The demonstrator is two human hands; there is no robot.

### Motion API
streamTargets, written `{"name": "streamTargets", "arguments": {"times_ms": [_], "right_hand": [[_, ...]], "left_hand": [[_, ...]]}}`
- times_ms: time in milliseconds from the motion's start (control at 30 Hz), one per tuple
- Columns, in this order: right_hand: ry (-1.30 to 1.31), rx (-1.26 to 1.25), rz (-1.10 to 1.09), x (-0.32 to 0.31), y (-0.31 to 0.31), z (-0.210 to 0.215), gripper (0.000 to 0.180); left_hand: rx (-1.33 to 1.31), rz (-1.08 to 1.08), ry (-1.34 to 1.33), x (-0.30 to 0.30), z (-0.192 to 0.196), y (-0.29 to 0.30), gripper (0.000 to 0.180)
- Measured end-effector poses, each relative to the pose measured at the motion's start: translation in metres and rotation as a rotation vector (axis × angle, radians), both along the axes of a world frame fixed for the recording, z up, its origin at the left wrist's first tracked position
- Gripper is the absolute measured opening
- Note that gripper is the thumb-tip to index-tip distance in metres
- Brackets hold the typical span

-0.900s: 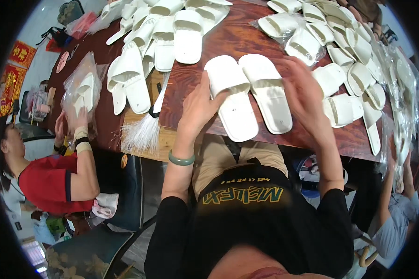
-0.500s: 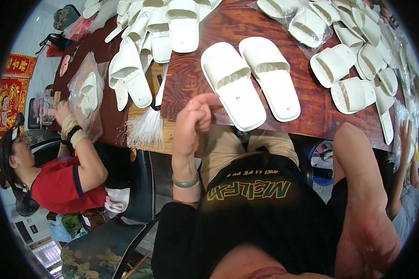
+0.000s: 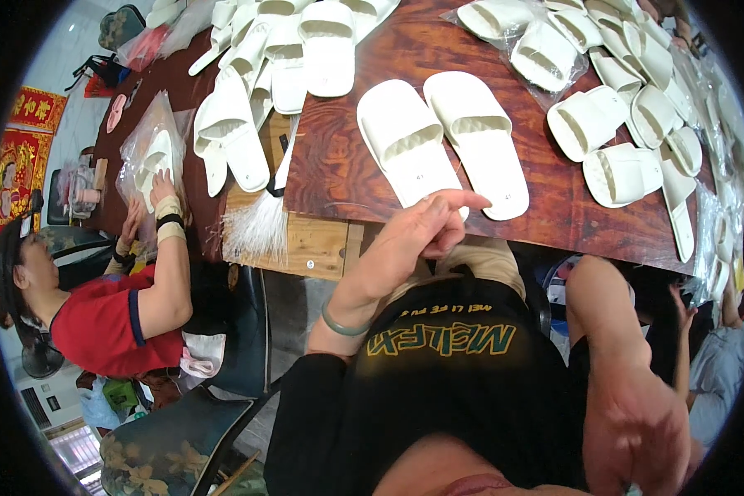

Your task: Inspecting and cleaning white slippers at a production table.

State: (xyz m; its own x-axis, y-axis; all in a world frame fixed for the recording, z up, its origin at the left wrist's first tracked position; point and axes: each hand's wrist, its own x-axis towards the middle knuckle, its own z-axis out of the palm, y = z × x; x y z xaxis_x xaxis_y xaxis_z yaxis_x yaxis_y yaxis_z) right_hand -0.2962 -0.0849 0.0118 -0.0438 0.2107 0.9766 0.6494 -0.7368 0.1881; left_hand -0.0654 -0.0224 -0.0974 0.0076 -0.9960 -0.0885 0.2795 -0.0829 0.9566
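A pair of white slippers lies side by side on the reddish-brown wooden table, the left slipper and the right slipper both with heels towards me. My left hand is over the near table edge, covering part of the left slipper's heel. Its index finger stretches to the right slipper's heel, while the other fingers curl loosely; no held thing shows in it. My right hand is low at the right, beside my body and off the table. Its fingers run to the lower edge and are mostly hidden; a tiny pale thing shows there.
More white slippers lie heaped at the far left, and a bagged heap at the right. A bundle of white strands hangs at the table's left edge. At left, a person in red handles a bagged slipper.
My left hand has moved right and nearer to me, from the left slipper's side to the heels. My right hand has shifted slightly left. The person at left now reaches onto the bagged slipper.
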Motion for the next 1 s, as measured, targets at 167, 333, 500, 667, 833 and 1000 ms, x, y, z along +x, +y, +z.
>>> {"name": "streamTargets", "arguments": {"times_ms": [167, 333, 500, 667, 833, 1000], "right_hand": [[0.622, 0.893, -0.362, 0.042, 0.001, -0.084, 0.060], [1.249, 1.469, 0.699, 0.067, 0.001, -0.137, 0.047], [1.189, 1.166, -0.210, 0.041, -0.008, -0.137, 0.013], [1.082, 0.836, -0.640, 0.045, -0.022, -0.143, 0.010], [1.060, 0.528, -0.942, 0.060, -0.033, -0.150, 0.010], [1.154, 0.386, -1.068, 0.070, -0.041, -0.153, 0.010]], "left_hand": [[-0.137, -0.007, 0.238, -0.011, 0.009, -0.003, 0.053], [-0.254, 0.046, 0.271, -0.013, 0.000, -0.019, 0.050], [-0.222, 0.225, 0.073, 0.017, -0.017, -0.026, 0.044], [-0.163, 0.163, -0.315, 0.038, -0.021, -0.034, 0.041], [-0.084, 0.101, -0.685, 0.067, -0.013, -0.055, 0.036], [-0.052, 0.250, -0.828, 0.119, -0.016, -0.098, 0.041]]}}
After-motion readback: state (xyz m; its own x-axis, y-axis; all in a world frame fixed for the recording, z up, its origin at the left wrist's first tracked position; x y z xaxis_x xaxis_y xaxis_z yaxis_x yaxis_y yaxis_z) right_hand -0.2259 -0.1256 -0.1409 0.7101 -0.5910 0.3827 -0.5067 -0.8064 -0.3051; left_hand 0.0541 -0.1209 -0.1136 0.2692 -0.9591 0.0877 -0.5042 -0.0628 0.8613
